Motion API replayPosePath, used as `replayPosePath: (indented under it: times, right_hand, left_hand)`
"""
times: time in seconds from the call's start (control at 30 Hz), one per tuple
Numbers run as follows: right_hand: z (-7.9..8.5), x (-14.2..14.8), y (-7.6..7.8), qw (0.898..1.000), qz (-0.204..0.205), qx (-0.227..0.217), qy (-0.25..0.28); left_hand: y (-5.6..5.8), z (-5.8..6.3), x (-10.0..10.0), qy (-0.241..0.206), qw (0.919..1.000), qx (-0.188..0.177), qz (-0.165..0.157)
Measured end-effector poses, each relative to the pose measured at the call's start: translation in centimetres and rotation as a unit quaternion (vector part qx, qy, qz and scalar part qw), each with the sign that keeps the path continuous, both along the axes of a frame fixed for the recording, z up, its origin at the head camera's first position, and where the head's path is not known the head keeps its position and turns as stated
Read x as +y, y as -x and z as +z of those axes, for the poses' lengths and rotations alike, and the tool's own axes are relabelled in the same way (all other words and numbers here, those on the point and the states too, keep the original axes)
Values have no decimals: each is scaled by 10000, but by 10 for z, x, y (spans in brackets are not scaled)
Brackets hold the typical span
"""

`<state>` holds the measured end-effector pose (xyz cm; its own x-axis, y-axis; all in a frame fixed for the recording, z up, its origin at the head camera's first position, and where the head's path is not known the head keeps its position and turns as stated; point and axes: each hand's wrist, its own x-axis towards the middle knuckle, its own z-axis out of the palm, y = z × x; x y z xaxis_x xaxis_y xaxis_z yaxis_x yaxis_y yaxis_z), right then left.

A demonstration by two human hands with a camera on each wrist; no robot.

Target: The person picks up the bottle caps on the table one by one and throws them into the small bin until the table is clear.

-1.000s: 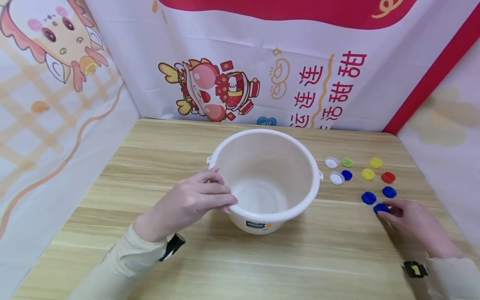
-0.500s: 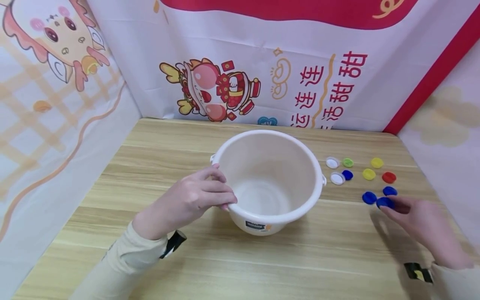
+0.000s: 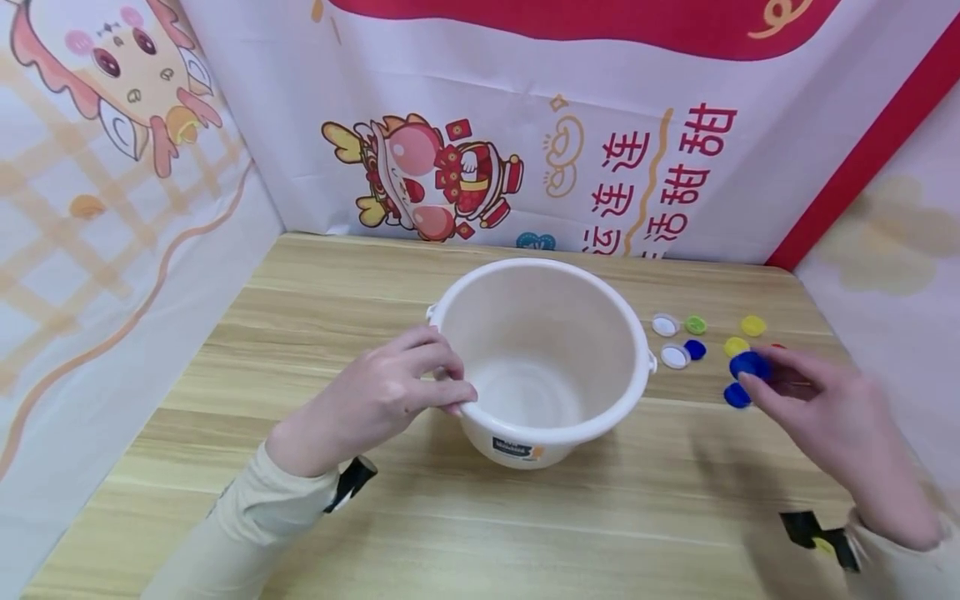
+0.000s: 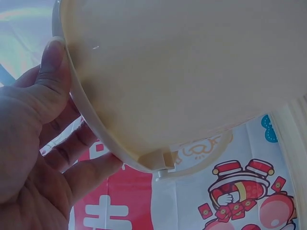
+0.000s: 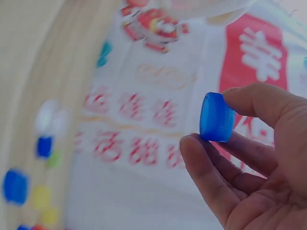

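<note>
A white plastic bucket [image 3: 558, 434] stands on the wooden table, its mouth facing up. My left hand [image 3: 378, 390] grips the rim at its front left. In the left wrist view the thumb [image 4: 53, 60] lies on the rim, and the other fingers are on the outer side. My right hand [image 3: 843, 417] pinches a ribbed blue bottle cap [image 3: 748, 365] between thumb and fingers, raised off the table. The right wrist view shows that blue cap [image 5: 217, 117] side-on. Below it lies another blue cap [image 3: 737, 395].
Right of the bucket lie two white caps [image 3: 664, 325], a green cap [image 3: 695, 325], a small blue cap [image 3: 695, 350] and two yellow caps [image 3: 753, 325]. A red cap [image 3: 779, 346] is mostly hidden by my right hand. Printed cloth [image 3: 555, 167] hangs behind the table.
My right hand has lifted the blue bottle cap off the table and carried it up and slightly left. My left hand keeps its grip on the bucket, which has shifted slightly right.
</note>
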<state>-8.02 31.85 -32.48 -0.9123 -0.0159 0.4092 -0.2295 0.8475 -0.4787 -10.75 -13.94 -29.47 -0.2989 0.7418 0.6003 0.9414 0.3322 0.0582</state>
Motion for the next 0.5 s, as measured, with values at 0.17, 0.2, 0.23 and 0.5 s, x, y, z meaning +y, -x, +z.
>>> replayPosePath:
  times: [0.17,0.2,0.23,0.5]
  right_hand:
    - [28,-32,2,9977,258,555,282]
    - [33,-38,2,9967,372,644,329]
    - [38,-45,3,9956,485,711,367]
    - [66,-84,10,9857,1263,1033,411]
  left_hand:
    - [-2,2,-1,65,9999,-121,60]
    - [-2,2,-1,72,9999,-118,66]
    - [-2,2,-1,84,9998,-134,73]
    - [-1,0,-2,38,10000,-74,-32]
